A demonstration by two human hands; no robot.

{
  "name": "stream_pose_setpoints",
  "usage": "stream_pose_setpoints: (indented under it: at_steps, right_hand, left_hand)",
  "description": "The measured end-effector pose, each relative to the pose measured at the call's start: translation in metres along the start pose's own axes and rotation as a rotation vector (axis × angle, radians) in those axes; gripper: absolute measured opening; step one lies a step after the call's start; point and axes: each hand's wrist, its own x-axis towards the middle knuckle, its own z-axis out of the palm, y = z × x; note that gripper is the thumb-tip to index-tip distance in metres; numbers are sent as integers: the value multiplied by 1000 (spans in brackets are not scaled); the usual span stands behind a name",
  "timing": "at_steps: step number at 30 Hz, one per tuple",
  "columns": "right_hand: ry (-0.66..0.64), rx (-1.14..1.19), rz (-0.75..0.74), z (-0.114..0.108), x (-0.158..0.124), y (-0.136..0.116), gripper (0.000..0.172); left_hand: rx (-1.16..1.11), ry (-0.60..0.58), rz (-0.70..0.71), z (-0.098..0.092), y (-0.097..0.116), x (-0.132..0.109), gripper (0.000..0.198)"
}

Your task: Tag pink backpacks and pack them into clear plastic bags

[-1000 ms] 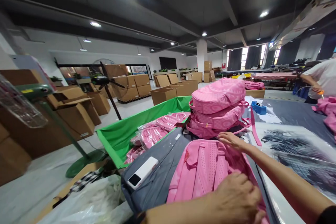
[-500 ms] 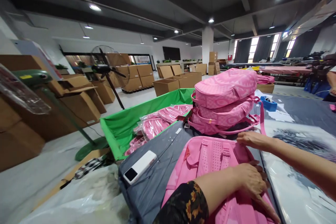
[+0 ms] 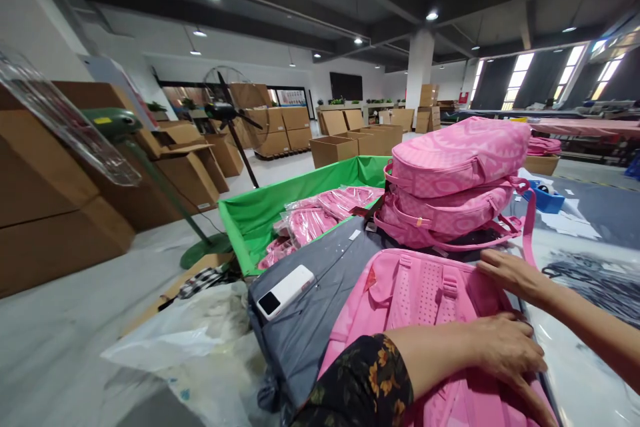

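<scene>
A pink backpack (image 3: 390,310) lies on the grey-covered table with its perforated shoulder straps facing up. Across its right side reaches my left hand (image 3: 507,350), palm down, thumb and fingers spread and resting on the fabric. At the backpack's upper right corner, my right hand (image 3: 510,273) has its curled fingers closed on the edge. Just behind stands a stack of pink patterned backpacks (image 3: 450,180), a loose strap (image 3: 529,227) hanging down beside my right hand.
A white phone-like device (image 3: 286,291) lies on the grey table cover (image 3: 320,320). Left of the table, a green bin (image 3: 240,220) holds plastic-wrapped pink items (image 3: 313,223). Clear plastic sheets (image 3: 585,347) and a blue tape dispenser (image 3: 545,200) are on the right. A green-based fan (image 3: 203,250) stands among cardboard boxes.
The view has turned left, so everything sits further right. Both hands keep nearly the same places on the backpack, which has not visibly moved on the table.
</scene>
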Motion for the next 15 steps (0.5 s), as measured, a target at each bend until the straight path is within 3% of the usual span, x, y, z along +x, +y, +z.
stream_pose_setpoints:
  at_steps: [5, 8, 12, 15]
  right_hand:
    - [-187, 128, -154, -5, 49, 17, 34]
    - [-203, 129, -116, -11, 35, 16, 36]
    - [-103, 34, 63, -16, 1, 5, 41]
    - [-109, 42, 40, -12, 23, -3, 39]
  left_hand:
    - [-59, 2, -25, 14, -8, 3, 45]
    - [-72, 115, 17, 20, -10, 1, 47]
    - [-13, 185, 78, 19, -7, 3, 34]
    - [-45, 138, 60, 18, -4, 11, 31]
